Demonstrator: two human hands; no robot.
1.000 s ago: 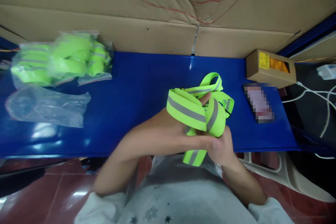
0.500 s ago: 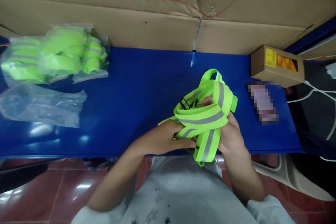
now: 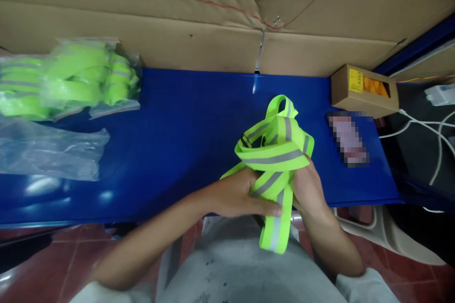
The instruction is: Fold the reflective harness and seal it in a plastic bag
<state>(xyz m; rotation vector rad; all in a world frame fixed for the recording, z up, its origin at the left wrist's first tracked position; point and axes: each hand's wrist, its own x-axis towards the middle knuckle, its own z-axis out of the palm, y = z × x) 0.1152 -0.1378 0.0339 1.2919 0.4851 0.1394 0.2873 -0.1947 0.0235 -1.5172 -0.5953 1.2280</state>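
Observation:
A bundle of neon yellow-green reflective strap (image 3: 270,156) with grey stripes and a black buckle is held in front of me, above the table's near edge. My left hand (image 3: 245,196) grips it from the left, its thumb pressed on a strip that hangs down in a loop. On the right side my right hand (image 3: 309,187) is wrapped round the bundle, with most of its fingers hidden behind the folds. Some of the strap trails onto the blue table (image 3: 188,128).
Clear bags of the same green straps (image 3: 74,75) lie at the back left, with a flat plastic bag (image 3: 53,147) before them. At right are a cardboard box (image 3: 362,90), a blurred-out phone (image 3: 348,137) and white cables (image 3: 419,123). Cardboard (image 3: 159,42) lines the back.
The hanging loop of strap has dropped lower below my left thumb. My right fingers have gone out of sight behind the bundle. The whole view has shifted slightly.

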